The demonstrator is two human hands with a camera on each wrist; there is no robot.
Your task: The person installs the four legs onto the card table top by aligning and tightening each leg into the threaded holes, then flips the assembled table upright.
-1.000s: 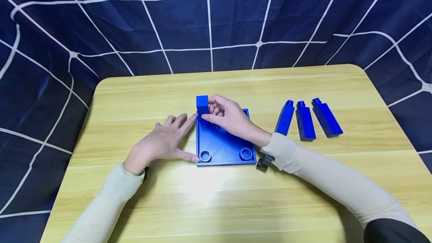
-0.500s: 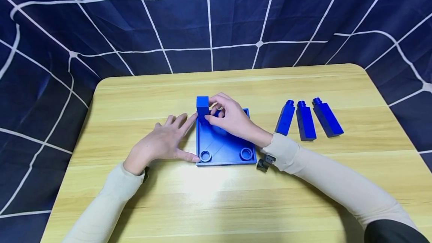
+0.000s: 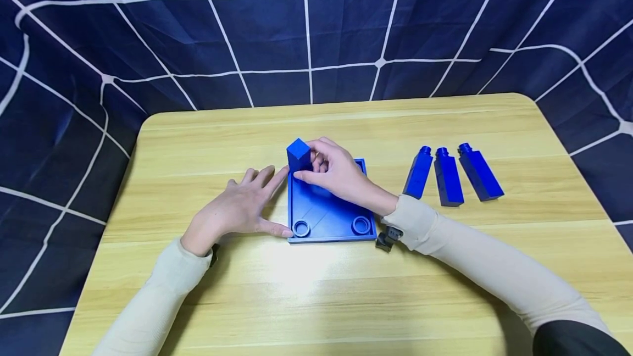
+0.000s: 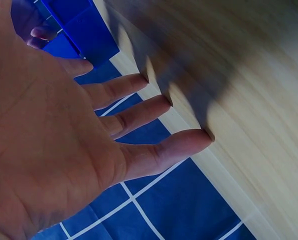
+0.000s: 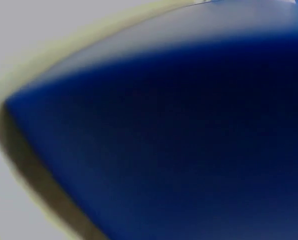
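A blue square leg [image 3: 299, 157] stands upright at the far left corner of a shallow blue square panel [image 3: 332, 239]. My right hand [image 3: 341, 172] pinches it low down between thumb and fingers, and its lower end is hidden. Two round sockets show in the panel's near corners, a left socket [image 3: 301, 228] and a right socket [image 3: 361, 225]. My left hand [image 3: 237, 210] lies spread along the panel's left side, thumb at the near corner and index fingertip at the far one. In the left wrist view its other fingertips [image 4: 201, 137] reach the wood.
On the wooden table [image 3: 316, 301], right of the panel, lie three more blue legs: a left leg [image 3: 418, 173], a middle leg [image 3: 448, 180] and a right leg [image 3: 481, 174], threaded ends pointing away. A dark blue curtain [image 3: 346, 32] hangs behind. A blurred blue surface [image 5: 164, 140] fills the right wrist view.
The upright leg has turned about its long axis, so a corner of its top now faces me. My right fingers have shifted slightly around it. My left hand has stayed put.
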